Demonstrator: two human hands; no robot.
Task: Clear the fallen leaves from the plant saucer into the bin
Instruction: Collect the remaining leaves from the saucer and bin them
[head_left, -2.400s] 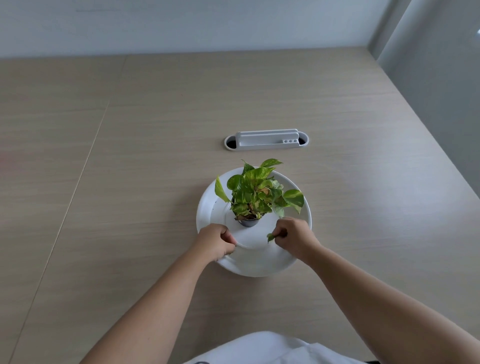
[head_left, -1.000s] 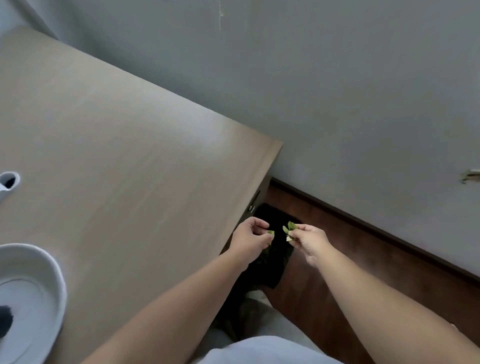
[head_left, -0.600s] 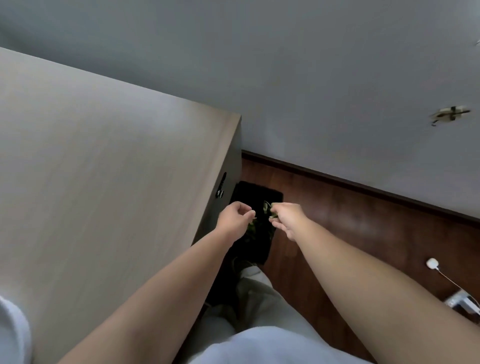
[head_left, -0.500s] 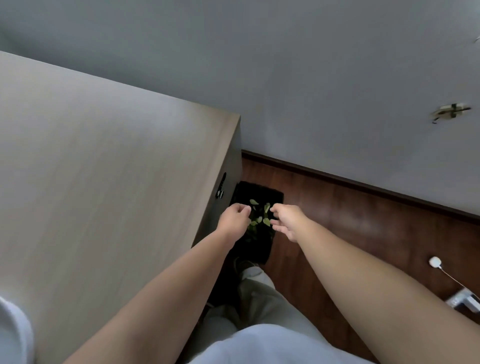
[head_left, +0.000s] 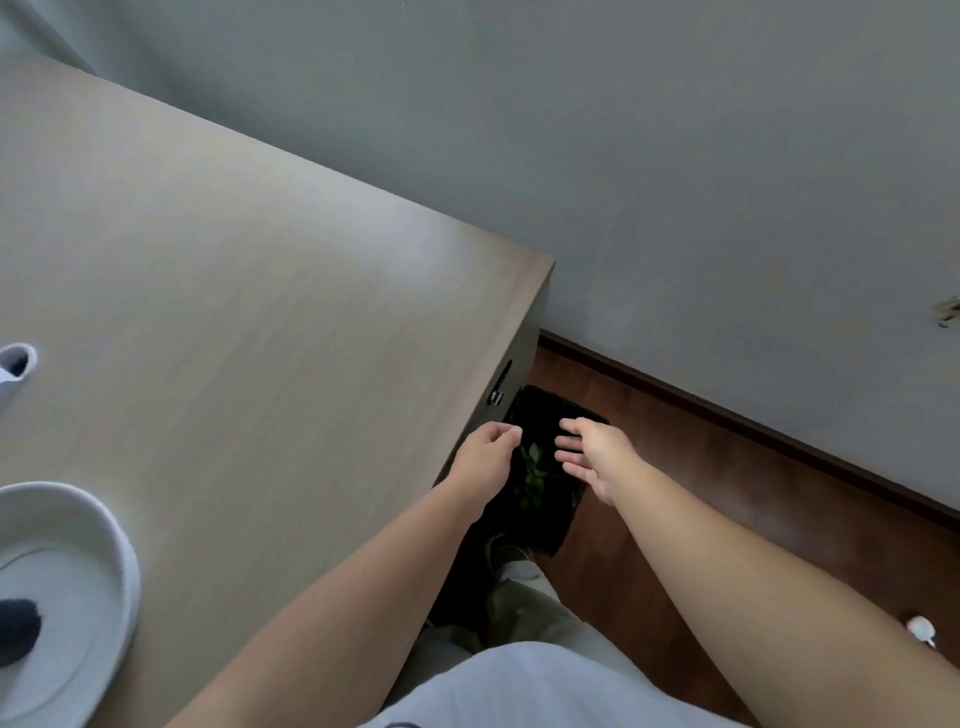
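A black bin (head_left: 550, 525) stands on the floor beside the table's right edge. Several green leaves (head_left: 534, 475) lie inside it. My left hand (head_left: 485, 457) hovers over the bin's left side, fingers loosely curled, holding nothing. My right hand (head_left: 592, 454) is over the bin's right side with its fingers spread and its palm empty. The white plant saucer (head_left: 111, 551) sits at the lower left of the table, cut off by the frame. A dark bit of the pot (head_left: 18, 629) shows in it; the plant itself is out of view.
The wooden table (head_left: 249, 322) fills the left half, with a white cable grommet (head_left: 18, 364) at its left edge. A grey wall and dark skirting run behind the bin. The floor is brown wood, with a white plug (head_left: 920, 629) at the lower right.
Both hands carried leaves from the saucer to the bin and let them go. The leaves now lie in the bin and the right hand's fingers have spread.
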